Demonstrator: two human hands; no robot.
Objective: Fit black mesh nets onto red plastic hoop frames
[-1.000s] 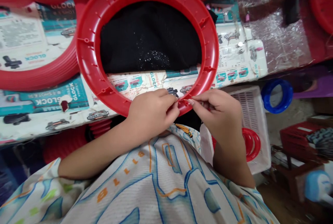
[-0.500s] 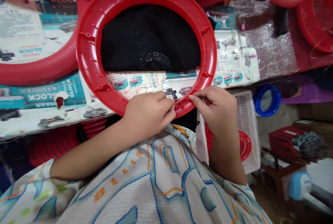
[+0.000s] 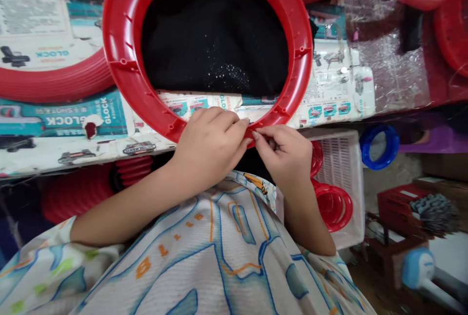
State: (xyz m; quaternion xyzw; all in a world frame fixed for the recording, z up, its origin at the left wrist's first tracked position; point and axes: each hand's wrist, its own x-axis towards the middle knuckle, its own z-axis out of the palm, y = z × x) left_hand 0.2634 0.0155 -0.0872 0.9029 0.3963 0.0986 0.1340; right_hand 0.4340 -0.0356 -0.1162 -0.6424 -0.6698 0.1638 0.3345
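Observation:
A large red plastic ring (image 3: 120, 68) with small pegs and ribs on its face lies over the printed-paper table top (image 3: 54, 125), and black netted cloth (image 3: 214, 37) fills its opening. My left hand (image 3: 210, 147) grips the ring's near rim, fingers curled over it. My right hand (image 3: 283, 156) pinches at the same stretch of rim just to the right, fingertips touching those of the left. What the fingertips hold is too small to tell.
More red rings (image 3: 44, 83) lie at the left and along the back. A white slatted basket (image 3: 341, 159) at my right holds smaller red rings (image 3: 334, 205). A blue ring (image 3: 378, 147), a red crate (image 3: 404, 203) and clear plastic wrap (image 3: 387, 66) lie beyond.
The ring has slid up and away in view. My right hand has drawn left along the rim until its fingertips meet my left hand's.

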